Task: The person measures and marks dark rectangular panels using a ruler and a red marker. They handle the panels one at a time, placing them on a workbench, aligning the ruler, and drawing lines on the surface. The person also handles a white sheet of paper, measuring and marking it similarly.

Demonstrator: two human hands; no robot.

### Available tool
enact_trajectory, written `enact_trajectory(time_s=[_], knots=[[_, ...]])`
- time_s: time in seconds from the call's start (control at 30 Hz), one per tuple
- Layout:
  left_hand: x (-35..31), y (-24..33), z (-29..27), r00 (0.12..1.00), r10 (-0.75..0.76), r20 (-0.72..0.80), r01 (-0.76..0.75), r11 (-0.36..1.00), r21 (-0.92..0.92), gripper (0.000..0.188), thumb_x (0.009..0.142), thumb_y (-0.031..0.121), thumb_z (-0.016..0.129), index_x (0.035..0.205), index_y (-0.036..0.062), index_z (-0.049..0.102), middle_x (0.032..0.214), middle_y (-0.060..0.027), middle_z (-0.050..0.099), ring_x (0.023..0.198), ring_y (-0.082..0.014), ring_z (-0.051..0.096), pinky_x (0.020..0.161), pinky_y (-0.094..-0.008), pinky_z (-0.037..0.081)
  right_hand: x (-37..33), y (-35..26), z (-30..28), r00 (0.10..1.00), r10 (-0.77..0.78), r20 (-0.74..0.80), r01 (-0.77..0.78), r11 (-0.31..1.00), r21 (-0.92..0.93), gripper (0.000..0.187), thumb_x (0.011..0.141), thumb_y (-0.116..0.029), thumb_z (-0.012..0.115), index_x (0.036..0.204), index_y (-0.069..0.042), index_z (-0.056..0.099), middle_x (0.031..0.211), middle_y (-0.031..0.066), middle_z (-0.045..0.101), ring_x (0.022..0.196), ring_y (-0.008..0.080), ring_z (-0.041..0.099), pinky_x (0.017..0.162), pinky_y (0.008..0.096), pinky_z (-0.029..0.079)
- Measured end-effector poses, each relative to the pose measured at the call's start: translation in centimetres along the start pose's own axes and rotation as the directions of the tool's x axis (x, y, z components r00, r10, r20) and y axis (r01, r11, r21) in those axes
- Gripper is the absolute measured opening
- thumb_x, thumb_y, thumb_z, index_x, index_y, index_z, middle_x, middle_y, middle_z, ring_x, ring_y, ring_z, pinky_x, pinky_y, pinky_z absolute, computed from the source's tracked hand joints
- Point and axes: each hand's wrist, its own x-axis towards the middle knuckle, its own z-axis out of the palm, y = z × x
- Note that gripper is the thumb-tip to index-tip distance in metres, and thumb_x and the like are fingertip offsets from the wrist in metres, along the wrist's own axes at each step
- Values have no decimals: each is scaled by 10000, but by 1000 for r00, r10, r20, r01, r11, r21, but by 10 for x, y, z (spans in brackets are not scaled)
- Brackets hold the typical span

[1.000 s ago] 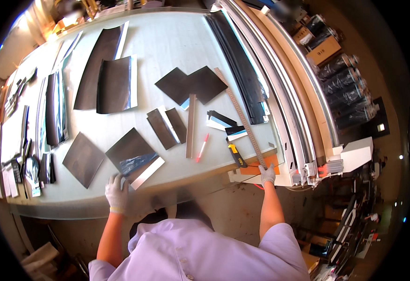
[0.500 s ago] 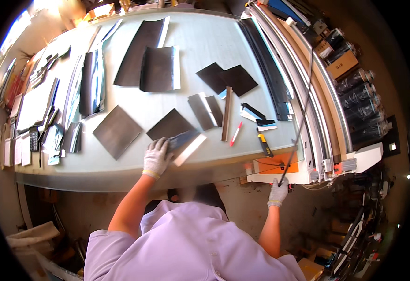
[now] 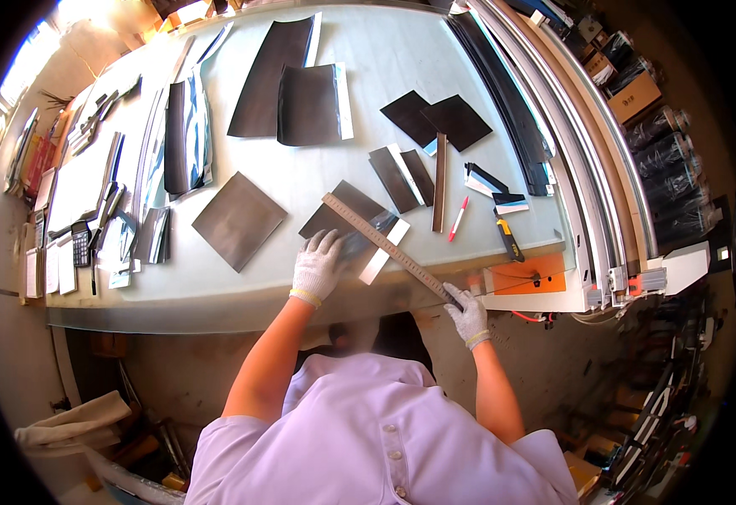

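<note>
Ruler [image 3: 395, 253], long, thin, greyish, crosses a dark square sheet [image 3: 361, 206], its near end pinched by the white-gloved right hand [image 3: 467, 313]; the white-gloved left hand [image 3: 315, 265] touches the sheet's left side, its grip unclear.

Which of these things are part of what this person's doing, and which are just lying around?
Apparently in use:
long tan marked ruler, in the gloved right hand
dark sheet with white edge strip, by the gloved left hand

Apparently lying about:
red-and-white pen
yellow-and-black cutter
black calculator
</note>
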Motion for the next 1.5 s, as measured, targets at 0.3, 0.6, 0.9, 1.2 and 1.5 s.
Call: enact_trajectory(time_s=[0.3, 0.6, 0.9, 1.2, 1.5], knots=[[4, 2, -4, 1000, -1, 10, 1, 1000, -7, 533, 807, 239, 771, 1292, 76, 624, 1392, -122, 582, 1314, -355, 514, 1083, -496, 430, 13, 10, -4, 994, -40, -98, 19, 979, -205, 549, 846, -126, 759, 1365, -273, 658, 956, 147, 618, 882, 382, 627, 805, 468, 521], [4, 1, -1, 1000, 0, 6, 0, 1000, -4, 542, 793, 240, 790, 1284, 82, 625, 1397, -107, 582, 1316, -352, 516, 1085, -491, 429, 13, 12, 0, 990, -18, -137, -5, 986, -167, 546, 828, -123, 779, 1343, -274, 678, 933, 142, 601, 853, 375, 612, 792, 473, 512], [1, -3, 4, 1000, -6, 11, 6, 1000, 6, 533, 803, 242, 788, 1283, 81, 623, 1411, -103, 576, 1326, -353, 508, 1110, -490, 410, 15, 0, -4, 995, 40, -90, -60, 971, -232, 538, 815, -92, 785, 1328, -225, 688, 941, 151, 623, 869, 376, 632, 807, 457, 523], [2, -2, 2, 999, -34, 26, 34, 999, -13, 544, 801, 234, 788, 1301, 98, 622, 1418, -99, 574, 1350, -338, 496, 1121, -484, 401, 14, 4, -4, 994, -4, -109, -16, 984, -176, 535, 829, -125, 779, 1335, -268, 684, 884, 144, 595, 845, 377, 602, 798, 475, 510], [34, -36, -27, 982, 1, 187, -1, 1000, -2, 382, 782, 67, 712, 1162, 114, 706, 1251, -121, 625, 1246, -371, 545, 1088, -504, 419, 61, 64, -62, 879, 261, -400, -131, 937, 323, 495, 879, 104, 658, 1355, -31, 646, 1181, 83, 672, 1083, 181, 634, 988, 308, 486]])
